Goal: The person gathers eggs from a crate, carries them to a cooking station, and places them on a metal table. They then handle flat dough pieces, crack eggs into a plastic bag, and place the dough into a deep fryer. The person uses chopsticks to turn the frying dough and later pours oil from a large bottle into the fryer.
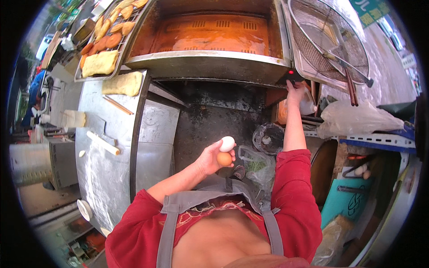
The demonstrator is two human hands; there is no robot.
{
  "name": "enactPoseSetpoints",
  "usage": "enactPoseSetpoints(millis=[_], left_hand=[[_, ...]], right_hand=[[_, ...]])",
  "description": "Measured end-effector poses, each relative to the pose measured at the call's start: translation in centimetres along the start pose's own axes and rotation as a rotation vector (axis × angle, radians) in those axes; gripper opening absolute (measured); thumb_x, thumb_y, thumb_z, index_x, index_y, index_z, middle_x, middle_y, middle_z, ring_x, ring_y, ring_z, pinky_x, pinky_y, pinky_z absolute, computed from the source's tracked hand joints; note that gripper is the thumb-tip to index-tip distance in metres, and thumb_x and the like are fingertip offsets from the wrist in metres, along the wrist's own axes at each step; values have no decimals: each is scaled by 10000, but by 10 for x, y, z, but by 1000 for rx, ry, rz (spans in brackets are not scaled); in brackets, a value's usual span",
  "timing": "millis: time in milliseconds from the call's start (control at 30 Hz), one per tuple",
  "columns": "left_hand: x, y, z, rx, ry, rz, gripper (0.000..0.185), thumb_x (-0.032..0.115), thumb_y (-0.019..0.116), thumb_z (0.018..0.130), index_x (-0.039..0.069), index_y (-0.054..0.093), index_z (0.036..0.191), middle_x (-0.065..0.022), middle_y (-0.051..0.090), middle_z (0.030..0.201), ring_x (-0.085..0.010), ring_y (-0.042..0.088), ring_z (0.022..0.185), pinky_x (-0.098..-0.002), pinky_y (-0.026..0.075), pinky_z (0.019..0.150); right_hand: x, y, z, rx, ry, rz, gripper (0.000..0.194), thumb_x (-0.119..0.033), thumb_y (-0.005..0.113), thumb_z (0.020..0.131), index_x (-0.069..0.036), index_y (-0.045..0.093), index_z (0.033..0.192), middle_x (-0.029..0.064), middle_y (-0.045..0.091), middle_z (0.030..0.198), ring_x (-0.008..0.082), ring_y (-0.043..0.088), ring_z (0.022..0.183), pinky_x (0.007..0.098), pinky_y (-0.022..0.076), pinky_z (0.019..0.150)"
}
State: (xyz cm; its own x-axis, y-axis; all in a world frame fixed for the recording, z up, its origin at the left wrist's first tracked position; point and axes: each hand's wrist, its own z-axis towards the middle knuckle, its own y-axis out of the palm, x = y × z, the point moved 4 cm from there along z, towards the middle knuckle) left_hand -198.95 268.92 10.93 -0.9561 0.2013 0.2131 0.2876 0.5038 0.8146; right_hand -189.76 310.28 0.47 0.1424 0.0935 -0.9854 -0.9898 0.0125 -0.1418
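Note:
My left hand (211, 160) is curled around two eggs, held in front of my apron. The white egg (227, 143) sits above the brown egg (224, 159), and both rest in the fingers. My right arm is stretched forward to the front right of a fryer (207, 63). There my right hand (295, 92) has its fingertips on a small dark knob (292, 81), just under a glowing red light (291, 72). The knob is partly hidden by the fingers. Orange-brown oil (211, 33) fills the fryer over a slotted plate.
Fried dough pieces (100, 63) lie on a wire rack at left. The floured metal worktop (104, 181) bears a rolling pin (103, 143), chopsticks (118, 105) and a scraper (97, 124). A wire-mesh basket (321, 50) stands at right; a bag of greens (256, 165) sits low before me.

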Motion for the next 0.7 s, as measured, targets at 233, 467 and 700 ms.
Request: enactPoseSetpoints(millis=[233, 467, 700], left_hand=[[0, 15, -5, -82, 111, 88, 511, 443, 583, 821, 23, 543, 1111, -120, 618, 860, -255, 595, 779, -396, 491, 665], [-23, 46, 1, -43, 134, 267, 475, 369, 614, 809, 16, 523, 1113, -140, 620, 882, -241, 602, 725, -367, 498, 638], [-79, 74, 44, 84, -40, 363, 426, 350, 545, 882, 58, 508, 1191, -110, 589, 1147, -251, 585, 981, -423, 504, 760]], right_hand=[[-40, 5, -8, -56, -319, -574, 413, -88, 793, 628, -8, 496, 903, 158, 525, 884, 329, 545, 851, 411, 450, 792], [-118, -34, -78, -160, -187, -446, 380, -200, 757, 702, -11, 587, 985, 182, 621, 920, 347, 598, 856, 402, 467, 835], [-164, -135, -250, -383, -10, 111, 310, -131, 679, 765, -22, 578, 1037, 113, 606, 953, 196, 611, 819, 313, 508, 696]])
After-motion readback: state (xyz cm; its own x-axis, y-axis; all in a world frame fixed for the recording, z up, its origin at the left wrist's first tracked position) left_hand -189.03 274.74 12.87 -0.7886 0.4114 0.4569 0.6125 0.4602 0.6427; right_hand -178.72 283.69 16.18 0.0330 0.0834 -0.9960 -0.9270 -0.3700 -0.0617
